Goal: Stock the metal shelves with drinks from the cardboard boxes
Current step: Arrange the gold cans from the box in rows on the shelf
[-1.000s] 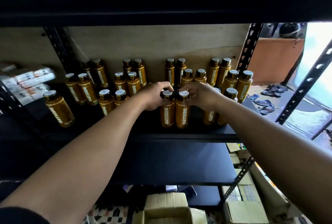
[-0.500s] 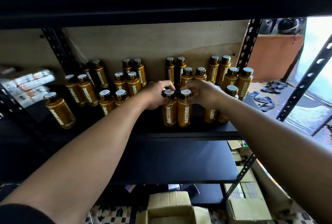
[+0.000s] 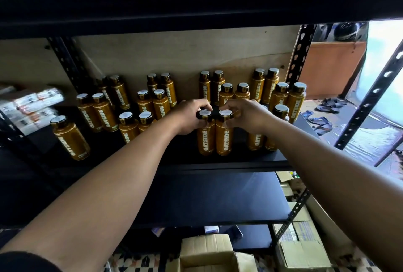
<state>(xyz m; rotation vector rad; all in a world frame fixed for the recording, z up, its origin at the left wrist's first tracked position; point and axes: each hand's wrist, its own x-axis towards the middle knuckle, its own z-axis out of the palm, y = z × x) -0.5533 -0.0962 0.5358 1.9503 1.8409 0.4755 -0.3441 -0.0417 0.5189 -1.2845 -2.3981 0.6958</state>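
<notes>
— Two golden OATSIDE bottles [image 3: 224, 138] stand together at the front of the black shelf [image 3: 218, 163].
— Yes! The left hand [image 3: 189, 117] pinches one black cap [image 3: 205, 114], the right hand [image 3: 246, 114] the other. Over twenty more stand around.

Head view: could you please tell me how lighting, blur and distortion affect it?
Head view: daylight blows out the opening at right; head view: the lower shelf lies in deep shadow; head view: white packets at left are smeared, the front upright leans from lens distortion.
</notes>
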